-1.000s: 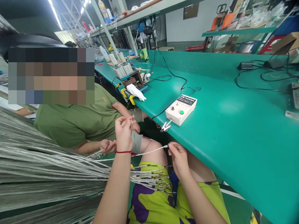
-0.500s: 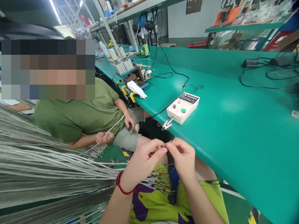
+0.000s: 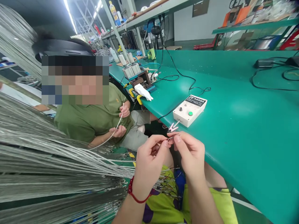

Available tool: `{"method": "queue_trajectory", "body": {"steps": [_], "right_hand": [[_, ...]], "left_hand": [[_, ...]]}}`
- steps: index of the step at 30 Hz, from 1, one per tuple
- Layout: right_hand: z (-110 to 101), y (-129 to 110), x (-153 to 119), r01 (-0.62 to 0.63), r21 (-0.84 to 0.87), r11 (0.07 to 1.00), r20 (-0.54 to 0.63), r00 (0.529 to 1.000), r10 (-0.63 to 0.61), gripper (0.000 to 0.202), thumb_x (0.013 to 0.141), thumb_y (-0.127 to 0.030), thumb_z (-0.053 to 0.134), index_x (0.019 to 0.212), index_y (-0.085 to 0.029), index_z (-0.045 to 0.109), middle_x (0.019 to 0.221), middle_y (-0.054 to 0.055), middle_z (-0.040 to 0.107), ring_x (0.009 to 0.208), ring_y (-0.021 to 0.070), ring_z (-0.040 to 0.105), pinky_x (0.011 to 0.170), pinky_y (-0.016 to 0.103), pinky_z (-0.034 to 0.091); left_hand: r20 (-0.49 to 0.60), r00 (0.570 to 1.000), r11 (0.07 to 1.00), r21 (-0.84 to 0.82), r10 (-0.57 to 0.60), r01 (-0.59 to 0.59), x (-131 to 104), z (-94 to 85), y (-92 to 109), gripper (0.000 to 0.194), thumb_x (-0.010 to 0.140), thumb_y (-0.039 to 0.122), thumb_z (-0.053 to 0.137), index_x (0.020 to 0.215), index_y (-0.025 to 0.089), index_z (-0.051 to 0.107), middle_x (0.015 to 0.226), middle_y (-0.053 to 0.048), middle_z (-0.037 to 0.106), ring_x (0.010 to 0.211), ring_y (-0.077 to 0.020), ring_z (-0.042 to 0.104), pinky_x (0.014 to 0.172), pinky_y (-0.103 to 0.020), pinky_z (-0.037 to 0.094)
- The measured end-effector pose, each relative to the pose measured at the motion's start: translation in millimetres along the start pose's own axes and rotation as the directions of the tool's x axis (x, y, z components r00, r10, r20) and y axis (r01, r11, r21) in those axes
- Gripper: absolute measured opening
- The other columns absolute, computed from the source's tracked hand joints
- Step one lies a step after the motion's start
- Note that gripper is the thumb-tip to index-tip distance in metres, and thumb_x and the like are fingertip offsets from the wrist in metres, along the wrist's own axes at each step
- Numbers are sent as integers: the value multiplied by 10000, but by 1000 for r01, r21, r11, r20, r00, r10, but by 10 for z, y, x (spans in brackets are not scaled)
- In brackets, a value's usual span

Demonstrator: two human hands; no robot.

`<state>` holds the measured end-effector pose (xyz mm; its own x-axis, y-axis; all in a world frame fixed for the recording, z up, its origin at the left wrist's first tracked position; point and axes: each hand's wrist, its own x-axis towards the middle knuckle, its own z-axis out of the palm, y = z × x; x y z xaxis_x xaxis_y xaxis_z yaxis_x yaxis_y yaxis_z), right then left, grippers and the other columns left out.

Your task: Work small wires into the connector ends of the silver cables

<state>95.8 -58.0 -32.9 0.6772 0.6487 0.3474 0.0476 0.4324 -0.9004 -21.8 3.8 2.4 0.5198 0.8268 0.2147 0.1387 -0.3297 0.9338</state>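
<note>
My left hand (image 3: pixel 150 165) pinches a thin wire (image 3: pixel 171 138) between thumb and forefinger, over my lap. My right hand (image 3: pixel 191 153) is closed on the same wire close by, thumb pressed against the forefinger; the fingertips of both hands nearly touch. Just beyond the fingers, a small clip-like head (image 3: pixel 173 127) sticks out from the front of a white box (image 3: pixel 187 115) with a green button, near the table edge. Many grey cables (image 3: pixel 93 155) come in from the left, their stripped ends (image 3: pixel 167 185) lying over my lap beneath my hands.
A co-worker in a green shirt (image 3: pixel 91 121) sits at the left, both hands on a white cable (image 3: pixel 116 126). Farther along the green table (image 3: pixel 245 140) stand a clamp-like machine (image 3: pixel 142 77) and a white glove (image 3: pixel 143 91). Black power cords (image 3: pixel 263 63) lie at the right.
My view has shifted, so things sit farther right. The wire shows more clearly between my fingertips. The co-worker's farther hand has risen onto the white cable.
</note>
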Motion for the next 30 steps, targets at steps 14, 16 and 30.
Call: {"method": "queue_trajectory", "body": {"steps": [14,16,30], "right_hand": [[-110,-3,-206,290,-217,932,-34,952,-304,234,976,-52,657,1003,-245,787,901,15,785,792,189,729,731,317,570],[-123,3,-208,308,-221,926,-54,944,-326,252,951,-24,677,993,-248,783,900,12,783,775,182,720,724,319,568],[-57,6,-297,418,-158,894,-171,880,-442,253,916,-9,664,985,-226,776,746,12,708,666,186,623,646,372,545]], "left_hand": [[50,995,990,-108,-81,86,-75,63,98,120,1005,323,712,1011,211,753,865,-15,729,619,-104,593,505,-188,439],[93,989,981,-143,-119,131,-70,60,76,145,988,349,747,1010,207,769,840,-12,706,587,-93,530,483,-187,403],[247,966,745,-629,-76,220,-127,150,111,91,1041,299,706,990,230,677,752,47,631,487,-30,389,468,-143,304]]}}
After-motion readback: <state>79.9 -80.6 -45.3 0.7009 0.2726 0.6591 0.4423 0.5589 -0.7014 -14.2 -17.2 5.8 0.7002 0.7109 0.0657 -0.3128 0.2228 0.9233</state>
